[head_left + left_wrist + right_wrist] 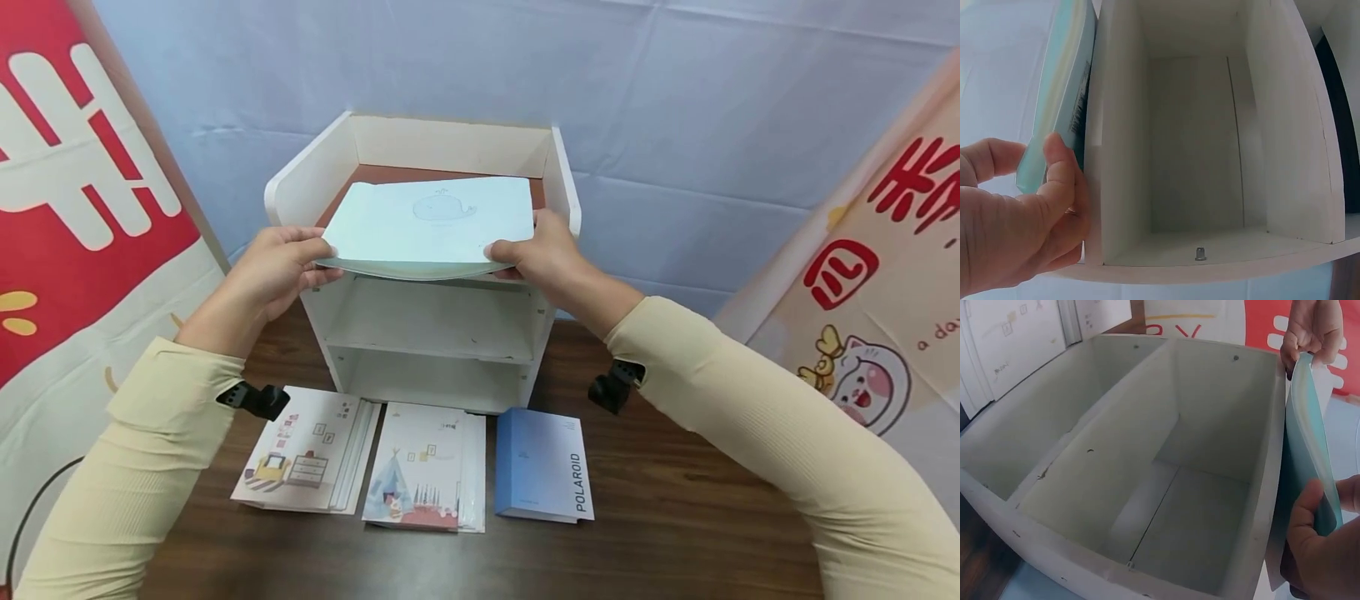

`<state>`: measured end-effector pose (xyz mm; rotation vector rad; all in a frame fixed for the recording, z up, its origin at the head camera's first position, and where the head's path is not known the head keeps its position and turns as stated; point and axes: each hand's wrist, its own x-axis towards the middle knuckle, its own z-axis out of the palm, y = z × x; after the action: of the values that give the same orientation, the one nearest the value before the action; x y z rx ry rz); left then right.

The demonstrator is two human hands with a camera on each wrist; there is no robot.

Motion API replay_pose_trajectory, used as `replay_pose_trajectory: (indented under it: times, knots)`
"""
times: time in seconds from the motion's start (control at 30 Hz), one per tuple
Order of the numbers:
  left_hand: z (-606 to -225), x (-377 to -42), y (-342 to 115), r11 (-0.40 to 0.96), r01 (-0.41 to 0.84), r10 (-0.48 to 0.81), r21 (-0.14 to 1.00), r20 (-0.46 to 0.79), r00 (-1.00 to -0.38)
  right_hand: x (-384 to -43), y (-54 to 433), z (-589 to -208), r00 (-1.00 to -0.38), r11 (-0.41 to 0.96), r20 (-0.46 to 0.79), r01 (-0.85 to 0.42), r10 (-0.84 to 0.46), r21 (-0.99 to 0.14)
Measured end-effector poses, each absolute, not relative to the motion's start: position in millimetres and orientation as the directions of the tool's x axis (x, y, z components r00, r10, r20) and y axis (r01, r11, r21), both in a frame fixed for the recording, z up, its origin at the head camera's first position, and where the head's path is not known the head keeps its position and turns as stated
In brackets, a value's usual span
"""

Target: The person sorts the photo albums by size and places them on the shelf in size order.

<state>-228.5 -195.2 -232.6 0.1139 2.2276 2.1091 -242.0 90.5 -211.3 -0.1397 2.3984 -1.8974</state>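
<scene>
Head view: left hand [279,265] and right hand [549,257] were pinching the near corners of the whale book [431,225], over the shelf's [435,317] top. I figured that kept it level, since its near edge sagged a bit. The truck album [296,450], tent album [418,462] and blue album [543,467] lay flat in a row on the counter [697,517], probably for easy grabbing.

Left wrist view: that hand gripped the book's edge beside the shelf.

Right wrist view: both hands had it; couldn't tell if it touched the shelf.
</scene>
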Motion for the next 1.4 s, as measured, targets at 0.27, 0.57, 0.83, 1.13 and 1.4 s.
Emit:
replay_pose_trajectory:
  times: [0.27, 0.57, 0.83, 1.13, 1.4]
  knots:
    - [-227.2, -237.2, -188.1, 0.219, 0.042, 0.046, 0.975, 0.033, -0.998, -250.7, 84.7, -206.7, -0.996, 0.505, -0.038, -0.005, -0.075, -0.863]
    - [-218.9, -243.3, -179.1, 0.484, 0.052, -0.023, 0.873, 0.073, -0.997, -257.2, 83.0, -203.6, -0.997, 0.762, 0.007, -0.060, -0.072, -0.645]
    - [-219.3, -250.5, -173.3, 0.634, 0.062, -0.090, 0.771, 0.153, -0.984, -263.3, 78.3, -202.2, -0.998, 0.817, 0.023, -0.060, -0.057, -0.574]
    - [-217.9, -255.0, -164.0, 0.791, 0.088, -0.097, 0.606, 0.266, -0.959, -266.9, 76.1, -200.5, -0.998, 0.847, 0.023, -0.057, -0.053, -0.529]
    - [-218.2, -257.0, -162.5, 0.822, 0.109, -0.080, 0.559, 0.303, -0.950, -267.9, 76.5, -198.5, -0.997, 0.844, 0.049, -0.070, -0.052, -0.531]
